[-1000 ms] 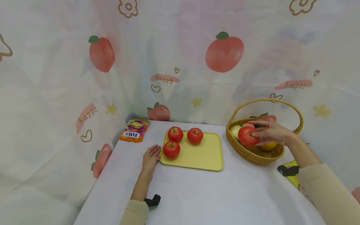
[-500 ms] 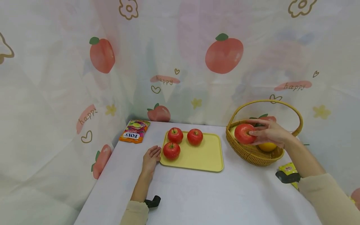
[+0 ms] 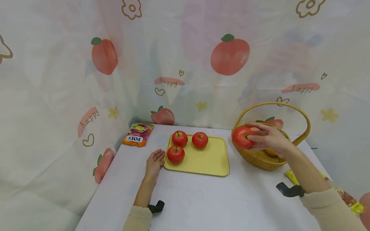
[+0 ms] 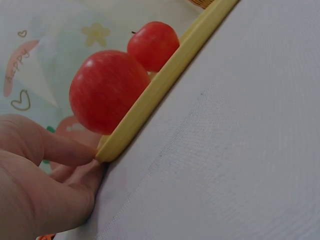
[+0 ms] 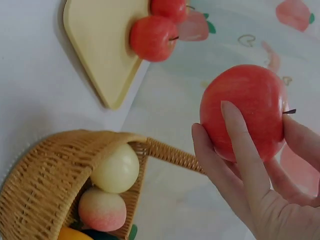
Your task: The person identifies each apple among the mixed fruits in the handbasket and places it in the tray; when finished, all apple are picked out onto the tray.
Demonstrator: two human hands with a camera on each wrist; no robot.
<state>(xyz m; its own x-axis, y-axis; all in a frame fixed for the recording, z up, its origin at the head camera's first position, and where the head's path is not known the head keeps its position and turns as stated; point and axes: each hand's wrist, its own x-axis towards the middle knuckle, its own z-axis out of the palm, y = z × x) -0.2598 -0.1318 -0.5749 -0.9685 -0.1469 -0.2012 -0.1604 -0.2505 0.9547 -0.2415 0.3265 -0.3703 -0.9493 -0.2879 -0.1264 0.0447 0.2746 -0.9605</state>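
Note:
My right hand (image 3: 267, 139) grips a red apple (image 3: 243, 137) by its sides, held up over the left rim of the wicker basket (image 3: 261, 160). In the right wrist view, fingers and thumb curl round that apple (image 5: 245, 107), its stem pointing right. On the yellow tray (image 3: 206, 160) sit three more red apples, one at the front left (image 3: 175, 154), one behind it (image 3: 179, 138) and one to the right (image 3: 199, 140). With relaxed fingers, my left hand (image 3: 154, 163) touches the tray's left edge; the left wrist view shows fingertips against the tray corner (image 4: 112, 147).
Inside the basket are a pale round fruit (image 5: 116, 168), a peach (image 5: 102, 209) and an orange-yellow fruit (image 5: 75, 234). The basket's tall handle (image 3: 306, 128) arches over it. A Fox's sweets bag (image 3: 138, 134) lies at back left. Yellow packaging (image 3: 292, 177) lies partly behind my right forearm.
My right hand has carried the apple leftward, from over the basket's middle to its left rim. The left hand and the tray with its apples stay in place.

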